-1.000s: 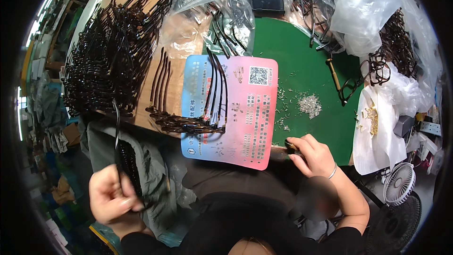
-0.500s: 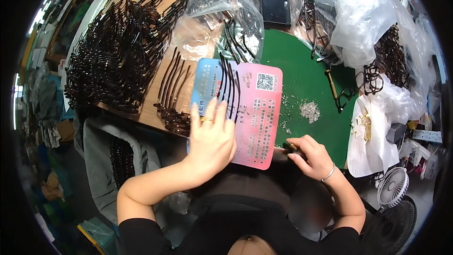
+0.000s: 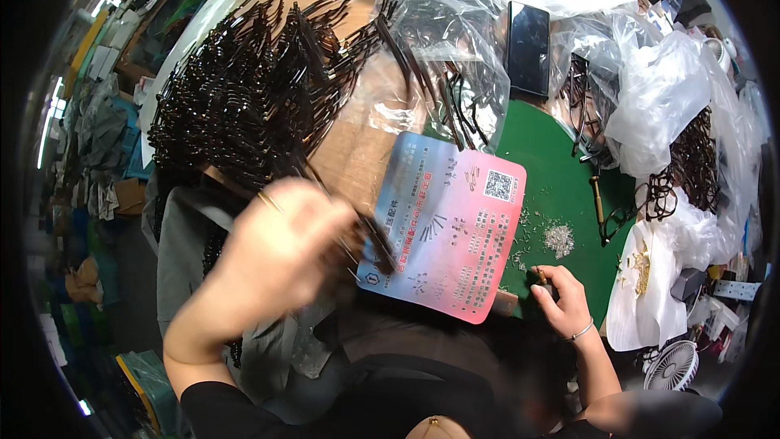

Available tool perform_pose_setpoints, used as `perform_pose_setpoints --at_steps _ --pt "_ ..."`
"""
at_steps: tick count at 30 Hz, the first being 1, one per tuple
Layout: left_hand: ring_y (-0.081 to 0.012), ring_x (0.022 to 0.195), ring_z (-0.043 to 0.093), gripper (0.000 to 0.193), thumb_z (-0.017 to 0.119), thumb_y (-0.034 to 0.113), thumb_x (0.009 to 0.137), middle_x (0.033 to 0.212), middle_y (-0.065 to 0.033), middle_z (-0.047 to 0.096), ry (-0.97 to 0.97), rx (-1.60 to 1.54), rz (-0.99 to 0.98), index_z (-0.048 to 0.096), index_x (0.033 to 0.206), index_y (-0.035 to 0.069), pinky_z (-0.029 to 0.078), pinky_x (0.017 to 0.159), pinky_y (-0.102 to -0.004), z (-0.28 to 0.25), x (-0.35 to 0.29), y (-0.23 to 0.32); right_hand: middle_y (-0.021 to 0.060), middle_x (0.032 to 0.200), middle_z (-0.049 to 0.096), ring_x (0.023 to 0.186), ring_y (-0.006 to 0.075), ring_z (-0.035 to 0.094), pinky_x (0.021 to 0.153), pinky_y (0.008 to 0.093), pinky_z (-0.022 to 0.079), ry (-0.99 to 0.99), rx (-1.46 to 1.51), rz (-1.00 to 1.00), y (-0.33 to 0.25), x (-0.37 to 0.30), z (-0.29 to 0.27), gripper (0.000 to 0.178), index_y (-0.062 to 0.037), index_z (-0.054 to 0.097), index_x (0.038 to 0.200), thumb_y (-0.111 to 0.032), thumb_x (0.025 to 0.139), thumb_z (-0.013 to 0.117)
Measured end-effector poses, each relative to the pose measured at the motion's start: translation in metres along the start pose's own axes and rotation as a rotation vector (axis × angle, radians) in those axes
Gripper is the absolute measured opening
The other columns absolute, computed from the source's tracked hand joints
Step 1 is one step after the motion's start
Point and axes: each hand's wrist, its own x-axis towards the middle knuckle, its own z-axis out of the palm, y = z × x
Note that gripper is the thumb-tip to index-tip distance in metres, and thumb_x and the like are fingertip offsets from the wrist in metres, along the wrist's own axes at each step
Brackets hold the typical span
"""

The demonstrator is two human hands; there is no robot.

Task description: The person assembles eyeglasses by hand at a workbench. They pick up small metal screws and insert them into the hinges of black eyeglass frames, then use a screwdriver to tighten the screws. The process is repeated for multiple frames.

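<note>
The left hand point(image 3: 280, 248) was raised above the near edge of the table and looked blurred. Its fingers were curled narrowly around a small bundle of dark thin frame arms point(image 3: 370, 240). These arms came out of the hand toward the right, and their long axis ran diagonally, from upper left down to lower right, with the ends lying over the left edge of the pink and blue card point(image 3: 455, 228). A thin ring was visible on one finger.

The right hand point(image 3: 561, 301) rested at the near edge of the green mat point(image 3: 561, 171), just beside the right corner of the card. Its fingers were closed tight around a small dark tool point(image 3: 543, 278); I could not tell exactly what kind. A thin bracelet was around the wrist.

The card was flat, glossy and rectangular with rounded corners, and it was a little tilted. Near the right hand, a small heap of tiny shiny metal parts point(image 3: 559, 237) lay on the mat. On the wooden table behind, a big pile of dark frame arms point(image 3: 252, 97) was spread like a fan, and crumpled transparent plastic bags point(image 3: 650, 97) lay at the right.
</note>
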Motion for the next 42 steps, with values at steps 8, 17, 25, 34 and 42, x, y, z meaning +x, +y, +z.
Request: perform_pose_setpoints --at_steps 8,17,25,34,42 --pt "-0.0312 0.109 0.049 0.041 0.045 -0.007 0.067 0.105 -0.0149 0.057 -0.275 0.394 -0.389 0.060 0.103 0.007 0.036 0.096 -0.0395 -0.056 0.054 -0.201 0.0132 0.081 0.057 0.070 0.0275 0.058 0.063 0.0332 0.048 -0.018 -0.024 -0.048 -0.001 0.000 0.007 0.025 -0.0022 0.059 0.100 -0.015 0.079 0.065" --pt "-0.0332 0.104 0.052 0.036 0.048 -0.008 0.069 0.103 -0.0155 0.058 0.006 0.215 -0.044 0.056 0.103 0.003 0.043 0.087 -0.0410 0.033 0.096 -0.072 0.0114 0.081 0.057 0.071 0.0263 0.058 0.064 0.0328 0.047 -0.021 -0.045 -0.015 0.011 -0.002 -0.003 0.024 -0.0037 0.059 0.100 -0.019 0.082 0.063" --pt "-0.0236 0.087 0.054 0.015 0.056 0.008 0.070 0.087 -0.0080 0.050 0.055 0.403 0.347 0.054 0.085 0.007 0.049 0.068 -0.0324 0.155 0.148 -0.057 0.0106 0.085 0.056 0.074 0.0283 0.059 0.064 0.0354 0.049 -0.044 0.003 -0.036 0.013 -0.015 -0.007 0.027 -0.0071 0.057 0.105 -0.023 0.084 0.062" --pt "-0.0117 0.083 0.057 0.018 0.052 -0.002 0.089 0.089 -0.0067 0.058 0.607 -0.817 -0.254 0.052 0.108 -0.002 0.045 0.077 -0.0220 0.112 0.124 -0.029 0.0129 0.088 0.059 0.079 0.0282 0.060 0.071 0.0343 0.049 0.184 0.112 0.154 0.035 -0.037 -0.035 0.018 -0.0026 0.054 0.097 -0.016 0.085 0.056" --pt "-0.0123 0.072 0.058 0.025 0.053 -0.004 0.086 0.090 -0.0098 0.060 0.008 -1.006 -0.309 0.055 0.111 -0.004 0.048 0.068 -0.0236 0.104 0.070 0.055 0.0149 0.073 0.062 0.073 0.0309 0.060 0.067 0.0373 0.047 0.351 -0.311 0.449 0.101 -0.016 -0.098 0.022 -0.0011 0.059 0.077 -0.021 0.074 0.068"
